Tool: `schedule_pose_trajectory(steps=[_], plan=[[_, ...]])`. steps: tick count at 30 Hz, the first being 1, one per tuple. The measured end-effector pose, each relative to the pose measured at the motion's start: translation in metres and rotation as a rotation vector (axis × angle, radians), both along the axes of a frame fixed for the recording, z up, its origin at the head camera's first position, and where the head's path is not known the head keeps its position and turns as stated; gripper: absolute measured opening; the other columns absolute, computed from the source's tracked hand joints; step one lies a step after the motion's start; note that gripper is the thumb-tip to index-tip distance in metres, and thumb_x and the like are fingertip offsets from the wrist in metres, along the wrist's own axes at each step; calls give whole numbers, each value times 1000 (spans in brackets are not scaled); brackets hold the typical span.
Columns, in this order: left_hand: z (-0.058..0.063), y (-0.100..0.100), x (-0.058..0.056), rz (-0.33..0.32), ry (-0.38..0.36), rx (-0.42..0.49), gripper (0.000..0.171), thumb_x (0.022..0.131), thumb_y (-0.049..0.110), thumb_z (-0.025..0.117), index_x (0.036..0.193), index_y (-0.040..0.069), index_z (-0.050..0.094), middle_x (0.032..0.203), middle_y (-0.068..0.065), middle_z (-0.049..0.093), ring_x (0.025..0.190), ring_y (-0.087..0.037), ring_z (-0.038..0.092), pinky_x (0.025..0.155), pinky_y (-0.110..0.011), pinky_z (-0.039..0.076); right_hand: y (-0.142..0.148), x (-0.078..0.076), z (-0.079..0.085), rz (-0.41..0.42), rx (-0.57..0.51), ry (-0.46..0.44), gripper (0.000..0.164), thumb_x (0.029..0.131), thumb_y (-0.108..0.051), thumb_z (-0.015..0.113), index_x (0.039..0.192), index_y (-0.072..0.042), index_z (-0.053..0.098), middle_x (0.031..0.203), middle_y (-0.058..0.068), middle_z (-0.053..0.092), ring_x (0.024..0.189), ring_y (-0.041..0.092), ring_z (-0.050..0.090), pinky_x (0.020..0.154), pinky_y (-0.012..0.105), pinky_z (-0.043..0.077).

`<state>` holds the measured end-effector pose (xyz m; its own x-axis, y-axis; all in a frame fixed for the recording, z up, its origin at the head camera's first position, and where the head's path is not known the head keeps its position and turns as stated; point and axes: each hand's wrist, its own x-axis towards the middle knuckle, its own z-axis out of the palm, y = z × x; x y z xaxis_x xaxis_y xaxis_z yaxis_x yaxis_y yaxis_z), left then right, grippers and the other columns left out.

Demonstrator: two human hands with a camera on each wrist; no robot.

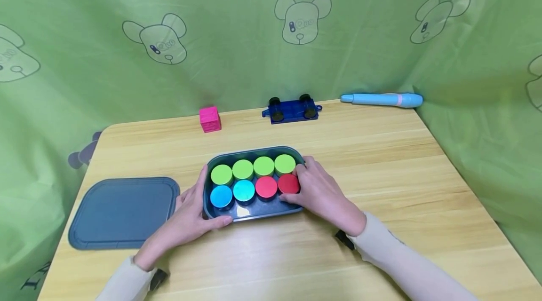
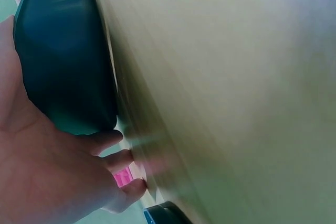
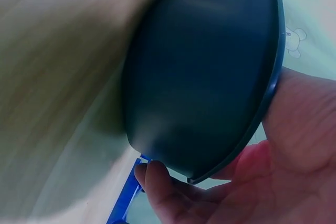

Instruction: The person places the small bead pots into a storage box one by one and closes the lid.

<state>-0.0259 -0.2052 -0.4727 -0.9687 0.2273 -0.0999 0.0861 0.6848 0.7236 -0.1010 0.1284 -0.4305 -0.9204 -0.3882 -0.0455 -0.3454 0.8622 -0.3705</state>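
Note:
A dark blue rounded box [image 1: 275,208] on the table holds two rows of short cylinders with coloured tops. Light green cylinders [image 1: 264,167] fill the back row. In front are a blue cylinder [image 1: 221,196], a cyan cylinder [image 1: 243,191], a red cylinder [image 1: 266,187] and, at the right end, another red cylinder [image 1: 289,184]. My left hand [image 1: 188,214] grips the box's left end, thumb along the front edge. With thumb and forefinger, my right hand [image 1: 319,193] pinches the rightmost red cylinder; its other fingers lie outside the box's end wall [image 3: 205,66].
A flat dark blue lid [image 1: 127,211] lies left of the box. Along the back edge are a pink cube [image 1: 210,119], a blue wheeled toy base [image 1: 293,110] and a light blue pen-like object [image 1: 381,99]. Green patterned cloth [image 1: 237,33] hangs behind the table.

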Motion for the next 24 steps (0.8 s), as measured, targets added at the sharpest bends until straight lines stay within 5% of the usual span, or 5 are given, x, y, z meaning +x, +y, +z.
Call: schedule_pose_trajectory(steps=[4, 9, 14, 20, 24], plan=[[1, 0, 0, 0, -3, 4, 135, 88, 60, 87, 176, 18, -7, 178, -22, 22, 159, -52, 23, 117, -79, 9, 6, 3, -1, 1, -55, 48, 69, 83, -50, 96, 117, 3, 69, 141, 27, 57, 109, 35, 62, 80, 44, 61], [4, 2, 3, 11, 15, 18, 135, 88, 58, 88, 177, 17, -4, 177, -23, 21, 159, -50, 24, 118, -80, 11, 18, 6, -5, 9, -154, 62, 86, 88, -55, 91, 144, 0, 54, 140, 21, 55, 116, 34, 60, 92, 50, 61], [13, -4, 12, 37, 69, 31, 126, 89, 54, 90, 177, 16, 8, 176, -21, 25, 158, -50, 28, 114, -82, 28, 32, -1, -13, 71, -278, -64, 109, 88, -56, 90, 168, -9, 33, 161, 16, 45, 142, 35, 51, 109, 61, 51], [23, -27, 27, 95, 125, 44, 104, 95, 47, 87, 175, 23, 26, 174, -15, 32, 157, -44, 33, 113, -76, 36, 50, -14, -23, 146, -406, -273, 121, 88, -50, 93, 176, -19, 15, 172, 15, 32, 151, 38, 43, 114, 64, 44], [24, -47, 37, 115, 173, 183, 87, 101, 20, 82, 173, 27, 33, 172, -10, 39, 153, -37, 41, 119, -48, 43, 56, -20, -24, 200, -458, -364, 125, 88, -39, 95, 176, -26, 7, 176, 14, 25, 157, 38, 33, 120, 67, 35]])
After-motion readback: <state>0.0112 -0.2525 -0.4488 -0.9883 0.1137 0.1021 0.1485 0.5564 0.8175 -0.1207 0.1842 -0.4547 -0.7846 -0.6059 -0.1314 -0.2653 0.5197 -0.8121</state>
